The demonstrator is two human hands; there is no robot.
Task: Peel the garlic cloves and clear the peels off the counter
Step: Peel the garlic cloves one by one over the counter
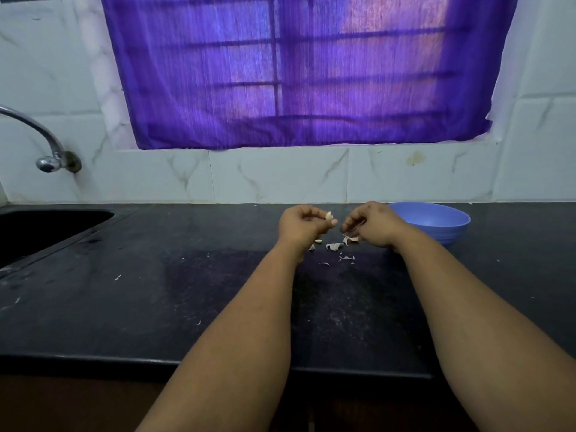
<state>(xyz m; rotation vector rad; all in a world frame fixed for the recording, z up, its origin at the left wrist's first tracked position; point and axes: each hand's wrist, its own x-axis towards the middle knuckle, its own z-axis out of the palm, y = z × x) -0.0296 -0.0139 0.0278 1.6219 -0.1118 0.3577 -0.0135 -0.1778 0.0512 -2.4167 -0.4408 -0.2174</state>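
No text, label, brand, number or sign can be read anywhere in the view.
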